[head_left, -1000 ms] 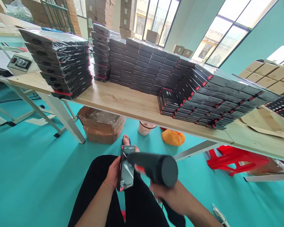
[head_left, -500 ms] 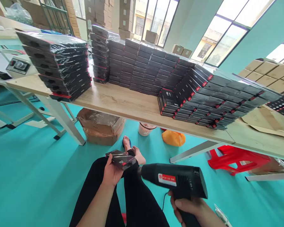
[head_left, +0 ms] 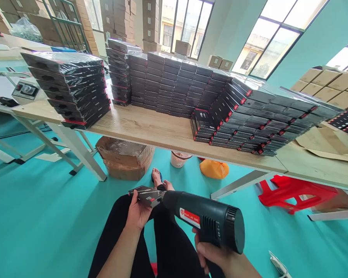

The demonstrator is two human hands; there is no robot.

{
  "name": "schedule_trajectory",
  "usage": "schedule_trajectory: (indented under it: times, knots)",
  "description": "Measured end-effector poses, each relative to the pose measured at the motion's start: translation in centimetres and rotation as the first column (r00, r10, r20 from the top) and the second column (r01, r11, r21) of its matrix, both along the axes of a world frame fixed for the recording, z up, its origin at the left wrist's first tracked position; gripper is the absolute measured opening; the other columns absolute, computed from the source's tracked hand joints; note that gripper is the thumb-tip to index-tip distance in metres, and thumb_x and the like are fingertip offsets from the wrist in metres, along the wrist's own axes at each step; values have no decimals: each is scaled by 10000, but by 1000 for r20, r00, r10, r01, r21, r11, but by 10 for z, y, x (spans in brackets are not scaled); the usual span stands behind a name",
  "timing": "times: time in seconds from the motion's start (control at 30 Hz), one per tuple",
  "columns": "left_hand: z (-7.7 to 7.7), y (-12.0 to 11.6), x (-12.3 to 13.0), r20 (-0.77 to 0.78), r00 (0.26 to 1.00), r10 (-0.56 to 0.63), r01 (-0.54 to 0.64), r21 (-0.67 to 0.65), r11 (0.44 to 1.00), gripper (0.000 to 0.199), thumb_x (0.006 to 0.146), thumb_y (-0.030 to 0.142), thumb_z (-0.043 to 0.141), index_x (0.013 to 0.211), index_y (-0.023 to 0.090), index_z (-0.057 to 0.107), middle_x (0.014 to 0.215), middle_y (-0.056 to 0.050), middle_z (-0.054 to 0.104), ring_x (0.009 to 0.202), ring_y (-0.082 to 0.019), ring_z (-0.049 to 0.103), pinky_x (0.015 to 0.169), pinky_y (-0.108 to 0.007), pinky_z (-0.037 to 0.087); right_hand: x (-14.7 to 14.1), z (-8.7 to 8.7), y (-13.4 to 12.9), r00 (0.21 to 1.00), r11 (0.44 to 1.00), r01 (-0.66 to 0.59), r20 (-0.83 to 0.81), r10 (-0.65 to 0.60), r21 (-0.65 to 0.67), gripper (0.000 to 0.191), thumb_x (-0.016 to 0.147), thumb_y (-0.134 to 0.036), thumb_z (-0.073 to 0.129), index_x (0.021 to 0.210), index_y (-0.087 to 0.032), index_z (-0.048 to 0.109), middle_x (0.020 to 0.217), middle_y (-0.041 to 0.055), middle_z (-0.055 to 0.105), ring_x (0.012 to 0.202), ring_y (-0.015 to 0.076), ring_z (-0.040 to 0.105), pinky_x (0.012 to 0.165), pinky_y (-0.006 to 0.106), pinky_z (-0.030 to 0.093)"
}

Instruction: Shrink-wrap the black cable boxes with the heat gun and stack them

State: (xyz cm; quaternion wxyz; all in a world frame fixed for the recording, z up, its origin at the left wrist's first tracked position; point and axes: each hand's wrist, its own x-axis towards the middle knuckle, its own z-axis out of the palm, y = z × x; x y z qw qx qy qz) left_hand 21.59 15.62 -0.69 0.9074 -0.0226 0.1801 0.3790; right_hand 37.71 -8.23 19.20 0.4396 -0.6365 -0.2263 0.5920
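My left hand is closed round a flat black box with a red mark near its right end, held above my lap. My right hand grips the handle of a black heat gun with a red and white label. The metal nozzle of the heat gun points left and is right at the box's right end; whether it touches, I cannot tell. Similar black boxes stand in long stacks on the wooden table in front of me, with a tall pile of film-wrapped ones at the left.
Beneath the table are an open cardboard carton, a small bin, an orange bag and a red plastic stool. White table legs stand on both sides. Flattened cardboard lies at the table's right.
The heat gun in my right hand has moved left and slightly up, bringing its nozzle to the box's end. My left hand holds the box almost where it was.
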Motion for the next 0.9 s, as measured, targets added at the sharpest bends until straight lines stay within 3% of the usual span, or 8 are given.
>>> schedule_trajectory:
  times: [0.17,0.3,0.47,0.67,0.8,0.9]
  knots:
    - [-3,2,-1,11,998,-67,67,-18,998,458,1012,472,486,1350,190,614,1176,-162,766,1185,-324,695,1010,-494,563,-8,-6,2,997,994,-67,32,70,-86,516,680,-665,778,828,-175,718,674,30,637,660,190,569,690,348,480]
    - [-4,3,-3,21,1000,2,-2,-18,1000,484,1006,501,480,1386,221,586,1198,-162,761,1225,-350,670,1008,-522,560,-1,-4,9,987,995,90,136,-84,-45,506,723,-637,738,917,-172,688,677,20,621,670,196,574,705,359,482]
    - [-3,2,-3,22,999,27,-27,-10,1000,515,992,523,500,1409,227,564,1189,-157,765,1242,-368,656,998,-510,572,10,1,4,989,992,125,-70,-126,-21,501,721,-515,773,1054,-154,676,660,10,642,613,182,567,591,316,450]
    - [1,2,-2,43,999,-3,3,-19,1000,527,998,528,481,1430,232,537,1243,-169,746,1258,-364,646,993,-507,574,8,0,13,970,971,232,-88,-227,51,492,713,-490,813,1037,-142,688,767,28,655,627,169,575,575,309,461]
    - [11,-1,-2,-21,998,-53,52,-34,998,477,986,345,497,1421,158,556,1167,-175,770,1145,-346,714,946,-507,593,10,5,7,991,994,109,-83,-108,9,492,707,-537,806,1007,-159,714,721,28,650,635,179,568,609,321,462]
    - [18,-1,-1,-99,993,-60,55,-56,997,411,888,194,521,1264,129,673,1003,-131,801,973,-315,765,906,-495,604,10,13,-8,995,998,7,-101,-14,-69,463,661,-545,839,903,-160,752,740,52,678,708,192,587,693,319,461]
